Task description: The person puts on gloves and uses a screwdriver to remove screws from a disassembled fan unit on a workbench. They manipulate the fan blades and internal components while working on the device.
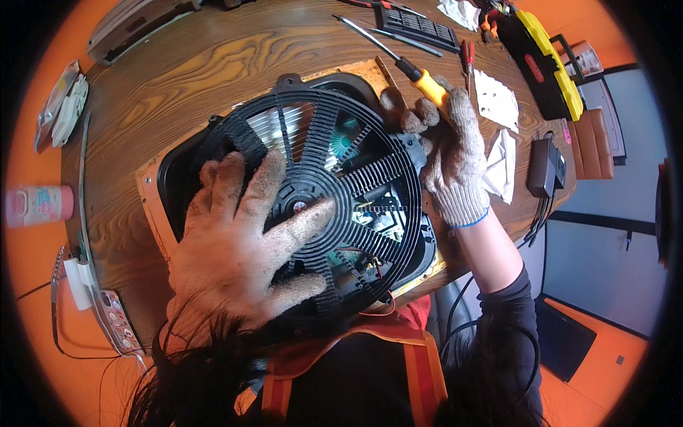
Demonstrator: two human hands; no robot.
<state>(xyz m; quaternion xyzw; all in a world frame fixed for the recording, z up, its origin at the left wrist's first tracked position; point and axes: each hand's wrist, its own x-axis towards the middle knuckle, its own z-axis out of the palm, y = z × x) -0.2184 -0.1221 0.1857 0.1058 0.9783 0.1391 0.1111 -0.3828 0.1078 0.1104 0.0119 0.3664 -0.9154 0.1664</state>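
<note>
Head view: fabric-gloved left hand (pixel 231 245) apparently touches a round, ribbed grille (pixel 340 188).

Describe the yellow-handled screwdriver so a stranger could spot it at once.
On the wooden table, find the big round black fan. At its upper right, the gloved right hand holds the screwdriver, its shaft slanting toward the picture's upper left. Its yellow-and-black handle sets it apart from the red-handled tool lying nearby.
</note>
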